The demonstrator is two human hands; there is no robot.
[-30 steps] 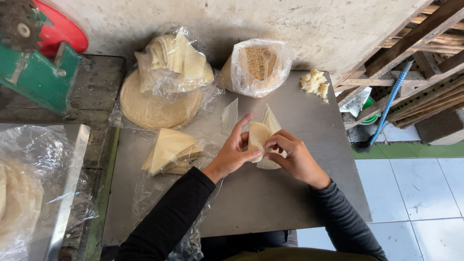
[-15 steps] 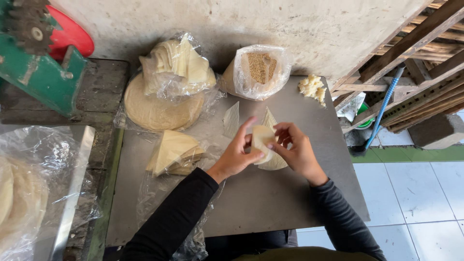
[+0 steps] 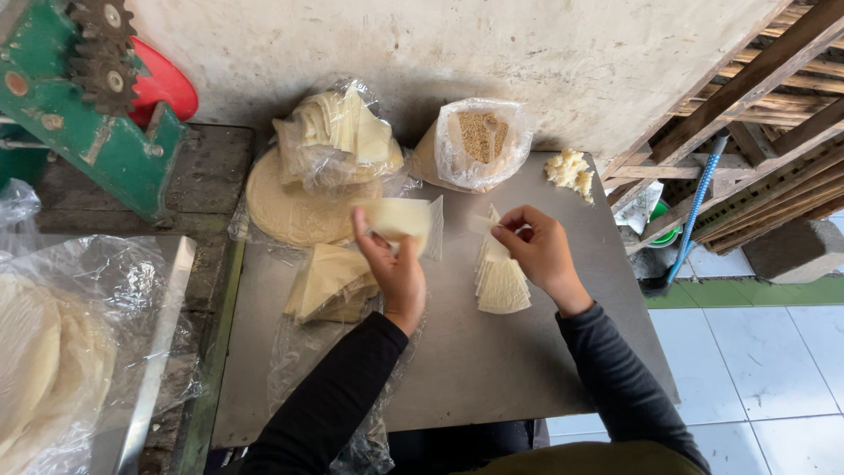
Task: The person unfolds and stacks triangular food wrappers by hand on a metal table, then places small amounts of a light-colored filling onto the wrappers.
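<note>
A pale triangular wrapper sheet [image 3: 397, 220] is pinched between the thumb and fingers of the left hand [image 3: 393, 264], which is closed on it and held above the grey table [image 3: 492, 369]. The right hand [image 3: 538, 249] is loosely curled, its fingertips [image 3: 498, 230] touching the top of a small stack of wrappers [image 3: 502, 280] lying on the table; whether a sheet is actually gripped cannot be told. Left of this stack, a second pile of folded wrappers [image 3: 327, 281] rests on clear plastic. Beyond the stack, near the wall, a bag of brown filling [image 3: 479, 141] and a bag of wrappers [image 3: 336, 132] are seen.
</note>
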